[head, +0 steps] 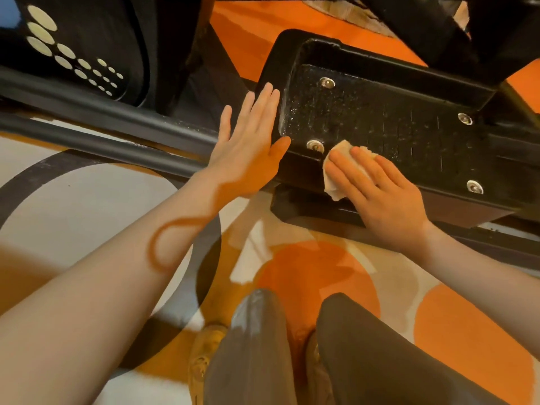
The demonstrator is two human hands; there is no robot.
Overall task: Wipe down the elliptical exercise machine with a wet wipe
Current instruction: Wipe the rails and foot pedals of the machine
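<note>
Right hand [385, 194] pressed the wet wipe [336, 168] flat-fingered at the pedal's [380, 124] lower-left end; its length ran rightward; left hand [248, 141], fingers straight, braced the left rim.

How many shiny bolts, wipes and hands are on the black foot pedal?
Shiny bolts on the pedal: 4 ()
Wet wipe: 1
Hands: 2, left hand flat on the pedal's end, right hand pressing the wipe
Total: 7
</note>
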